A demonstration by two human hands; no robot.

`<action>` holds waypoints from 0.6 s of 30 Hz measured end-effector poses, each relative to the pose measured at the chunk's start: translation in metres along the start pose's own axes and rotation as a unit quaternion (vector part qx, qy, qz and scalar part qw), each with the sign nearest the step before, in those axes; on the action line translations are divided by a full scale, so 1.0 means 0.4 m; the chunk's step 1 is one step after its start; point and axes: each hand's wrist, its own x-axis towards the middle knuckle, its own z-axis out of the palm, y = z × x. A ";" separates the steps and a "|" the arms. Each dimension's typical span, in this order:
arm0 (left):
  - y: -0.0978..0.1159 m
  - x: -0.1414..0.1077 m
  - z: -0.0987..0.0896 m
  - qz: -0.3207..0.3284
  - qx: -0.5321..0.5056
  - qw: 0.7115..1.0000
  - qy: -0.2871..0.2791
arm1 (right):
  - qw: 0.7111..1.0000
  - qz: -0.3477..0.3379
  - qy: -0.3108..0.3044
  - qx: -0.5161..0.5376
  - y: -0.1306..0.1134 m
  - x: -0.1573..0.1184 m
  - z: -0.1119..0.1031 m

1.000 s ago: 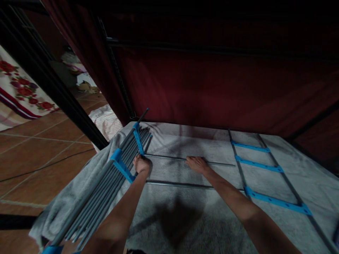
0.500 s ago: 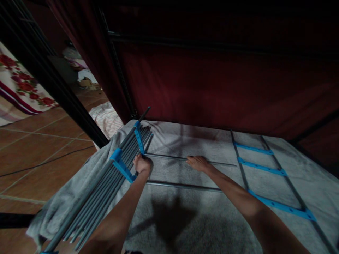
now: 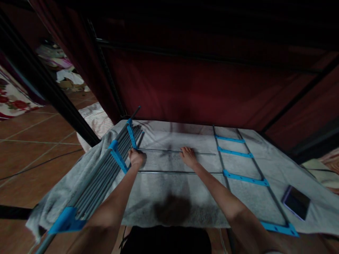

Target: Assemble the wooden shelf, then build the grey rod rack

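My left hand [image 3: 136, 157] is closed at the left frame, just below an upper blue plastic bracket [image 3: 131, 134], around the grey tube there. The fingers' far side is hidden. A thin metal rod [image 3: 159, 151] runs right from that bracket. My right hand [image 3: 187, 156] grips this rod near its middle; the free end stops just short of the right frame [image 3: 221, 160], which has blue crossbars. Nearer to me, a second metal rod [image 3: 169, 173] spans from the left side to a blue crossbar [image 3: 245, 177] of the right frame.
Several loose grey tubes [image 3: 106, 180] lie along the left frame on the grey blanket [image 3: 201, 208]. A phone [image 3: 296, 201] rests at the right. Dark red curtain [image 3: 185, 88] hangs behind, and a black post [image 3: 60, 95] stands at the left above the tiled floor [image 3: 34, 155].
The view has shifted right and back, bringing the phone and the near edge of the blanket into sight. Both hands keep their places at the left frame and the rod.
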 end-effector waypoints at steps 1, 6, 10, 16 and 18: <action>0.004 -0.028 -0.005 0.011 -0.001 1.000 0.006 | 1.000 -0.003 0.005 0.008 -0.002 -0.036 0.005; -0.047 -0.246 -0.010 0.102 -0.016 0.993 0.048 | 0.997 -0.066 0.017 0.029 -0.009 -0.227 0.065; -0.146 -0.361 -0.023 0.119 0.018 0.983 0.140 | 0.997 -0.071 0.015 -0.008 -0.004 -0.283 0.094; -0.205 -0.292 -0.076 0.072 0.010 0.988 0.134 | 0.995 -0.100 -0.002 -0.026 -0.018 -0.245 0.081; -0.214 -0.253 -0.084 0.046 0.006 0.994 0.098 | 0.995 -0.098 -0.015 -0.027 -0.025 -0.239 0.075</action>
